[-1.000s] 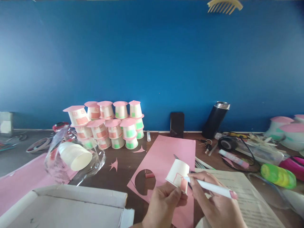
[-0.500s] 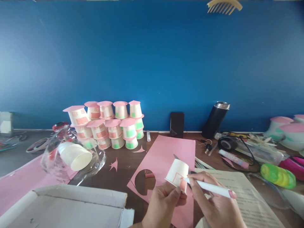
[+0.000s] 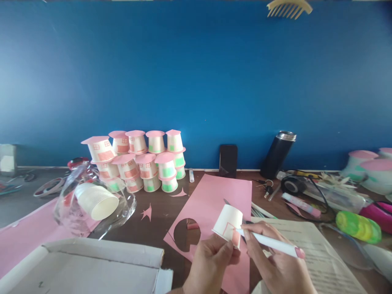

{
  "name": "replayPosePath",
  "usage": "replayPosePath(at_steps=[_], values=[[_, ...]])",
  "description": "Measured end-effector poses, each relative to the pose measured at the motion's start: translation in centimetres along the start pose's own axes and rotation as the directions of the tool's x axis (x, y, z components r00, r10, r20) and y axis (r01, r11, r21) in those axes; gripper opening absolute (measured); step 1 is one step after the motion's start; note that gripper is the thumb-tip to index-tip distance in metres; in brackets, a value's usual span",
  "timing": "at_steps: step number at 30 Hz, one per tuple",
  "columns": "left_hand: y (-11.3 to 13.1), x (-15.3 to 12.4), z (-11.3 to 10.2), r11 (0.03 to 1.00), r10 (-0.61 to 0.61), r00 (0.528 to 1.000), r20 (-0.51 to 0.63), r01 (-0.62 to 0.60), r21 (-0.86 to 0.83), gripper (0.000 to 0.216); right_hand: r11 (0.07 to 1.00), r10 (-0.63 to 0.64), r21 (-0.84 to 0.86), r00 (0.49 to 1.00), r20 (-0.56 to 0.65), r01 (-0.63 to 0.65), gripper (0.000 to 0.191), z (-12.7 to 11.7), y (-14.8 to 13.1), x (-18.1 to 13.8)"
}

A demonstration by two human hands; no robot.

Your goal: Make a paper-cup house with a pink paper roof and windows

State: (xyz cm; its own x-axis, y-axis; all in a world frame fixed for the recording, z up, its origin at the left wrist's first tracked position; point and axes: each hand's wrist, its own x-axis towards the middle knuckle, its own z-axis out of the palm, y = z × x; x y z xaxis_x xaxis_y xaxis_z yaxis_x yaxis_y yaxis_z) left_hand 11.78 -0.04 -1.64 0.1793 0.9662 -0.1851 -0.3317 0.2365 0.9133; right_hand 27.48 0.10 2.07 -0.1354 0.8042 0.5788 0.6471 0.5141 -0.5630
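My left hand point(image 3: 211, 261) pinches a small upturned white paper cup point(image 3: 229, 220) by its rim, low in the middle of the view. The cup bears a pink outlined shape and a filled pink patch. My right hand point(image 3: 275, 261) grips a white marker pen point(image 3: 271, 242) with a pink end cap, its tip touching the pink patch on the cup. Both hands hover over a pink paper sheet point(image 3: 214, 200) with a round hole cut out of it.
Finished cup houses with pink roofs point(image 3: 137, 161) are piled by the blue wall. A plastic sleeve of white cups point(image 3: 94, 200) lies left, a cardboard box lid point(image 3: 82, 265) in front. A phone point(image 3: 228, 160), black flask point(image 3: 277, 154), tape roll, glue stick point(image 3: 301, 205) and printed paper point(image 3: 321, 253) fill the right.
The cup and pen tip have shifted very slightly left and up in my hands. Nothing else has moved.
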Motion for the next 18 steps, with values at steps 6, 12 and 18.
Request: replayPosePath(at_steps=[6, 12, 18], values=[[1.5, -0.4, 0.4, 0.999, -0.025, 1.0, 0.007, 0.025, 0.033, 0.06, 1.0, 0.02, 0.019, 1.0, 0.017, -0.02, 0.013, 0.0, 0.2, 0.0], [1.3, -0.4, 0.3, 0.997, 0.005, 1.0, 0.028, -0.007, 0.077, 0.057, 0.998, 0.056, 0.025, 0.997, 0.06, -0.058, 0.018, -0.1, -0.4, 0.0], [0.7, -0.5, 0.1, 0.989, 0.05, 0.997, 0.053, -0.056, 0.135, 0.044, 0.995, 0.074, 0.062, 0.995, 0.074, -0.078, 0.022, -0.2, -1.1, -0.1]])
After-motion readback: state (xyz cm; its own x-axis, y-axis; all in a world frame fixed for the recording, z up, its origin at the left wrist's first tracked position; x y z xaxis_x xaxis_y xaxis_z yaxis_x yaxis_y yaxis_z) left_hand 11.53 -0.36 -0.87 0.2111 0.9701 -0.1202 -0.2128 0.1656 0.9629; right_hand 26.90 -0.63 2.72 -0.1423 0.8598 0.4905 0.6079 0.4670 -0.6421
